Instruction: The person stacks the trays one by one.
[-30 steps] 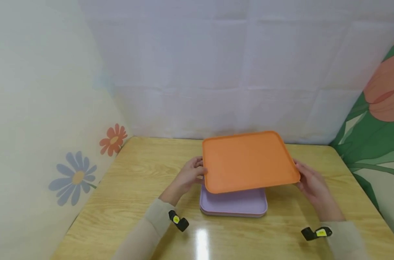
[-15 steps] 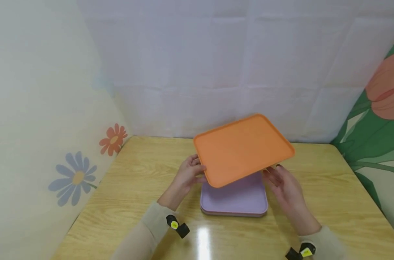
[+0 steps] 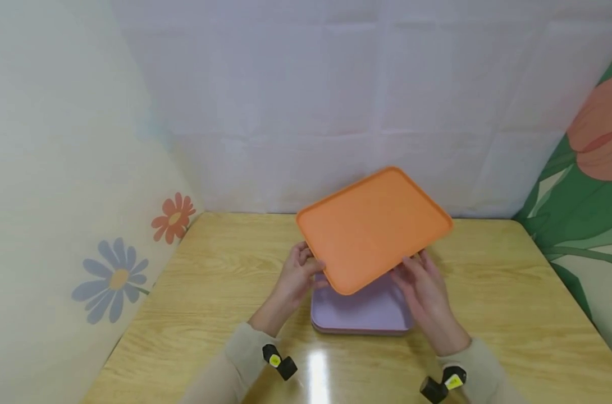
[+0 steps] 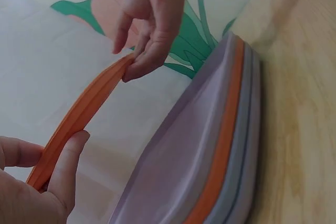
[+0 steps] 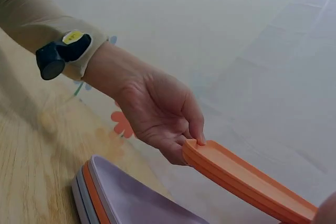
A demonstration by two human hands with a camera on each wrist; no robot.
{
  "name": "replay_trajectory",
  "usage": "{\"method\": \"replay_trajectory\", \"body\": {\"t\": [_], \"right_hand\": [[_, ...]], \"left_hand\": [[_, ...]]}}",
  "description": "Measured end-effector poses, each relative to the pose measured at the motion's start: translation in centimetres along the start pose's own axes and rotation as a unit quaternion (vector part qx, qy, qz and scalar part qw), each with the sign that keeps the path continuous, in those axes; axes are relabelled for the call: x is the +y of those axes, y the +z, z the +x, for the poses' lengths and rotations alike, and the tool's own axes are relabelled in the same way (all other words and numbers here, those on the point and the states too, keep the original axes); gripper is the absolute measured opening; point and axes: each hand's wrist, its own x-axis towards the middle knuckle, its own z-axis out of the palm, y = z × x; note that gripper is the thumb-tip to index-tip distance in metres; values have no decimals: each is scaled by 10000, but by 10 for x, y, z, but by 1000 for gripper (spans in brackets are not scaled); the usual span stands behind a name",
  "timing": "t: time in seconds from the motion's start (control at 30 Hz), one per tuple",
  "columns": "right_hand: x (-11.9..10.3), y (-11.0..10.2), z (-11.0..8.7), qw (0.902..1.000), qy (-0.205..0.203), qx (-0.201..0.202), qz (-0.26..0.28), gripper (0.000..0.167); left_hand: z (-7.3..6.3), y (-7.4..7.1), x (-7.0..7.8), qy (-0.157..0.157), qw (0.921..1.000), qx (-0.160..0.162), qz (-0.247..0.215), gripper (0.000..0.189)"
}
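Note:
An orange tray [image 3: 374, 227] is held tilted in the air, its far right corner raised. My left hand [image 3: 297, 275] pinches its left edge, thumb on top and fingers beneath, as the right wrist view also shows. At the near right edge, my right hand [image 3: 423, 286] holds the rim with its fingers partly under the tray. Below lies a stack of trays with a light purple tray [image 3: 361, 311] on top, its back part hidden by the orange one. Another orange tray [image 4: 223, 150] and bluish-grey layers show beneath it in the left wrist view.
The stack rests on a wood-grain table [image 3: 225, 264]. A white cloth backdrop [image 3: 286, 112] stands at the table's back edge. Flower-patterned walls [image 3: 589, 224] close in the sides. Each wrist wears a black camera [image 3: 279, 361].
The raised orange tray has turned counterclockwise and its far right corner has risen. My right hand has slid from the right corner leftward along the near edge. The left hand keeps its hold.

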Motion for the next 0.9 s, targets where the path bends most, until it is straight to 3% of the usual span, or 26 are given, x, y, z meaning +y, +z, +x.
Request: {"method": "replay_trajectory", "body": {"t": [0.13, 0.3, 0.4, 0.53, 0.77, 0.9], "right_hand": [[3, 2, 5, 9998, -49, 154, -65, 70], [2, -1, 13, 9998, -4, 203, -13, 66], [-3, -4, 17, 9995, 184, 206, -124, 67], [-12, -12, 19, 9984, 472, 143, -280, 70], [-30, -30, 21, 9939, 650, -547, -704, 66], [-36, -38, 22, 9870, 591, -1120, -991, 44]], "left_hand": [[-5, -1, -3, -119, 9998, -117, 146, 61], [-10, -4, -5, -216, 9987, -436, 171, 60], [-12, -9, -5, -424, 9949, -866, 289, 59], [-13, -23, 1, -744, 9842, -1510, 555, 51], [-7, -55, 21, -725, 9723, -2035, 888, 53], [-3, -64, 28, -748, 9633, -2278, 1206, 61]]}}
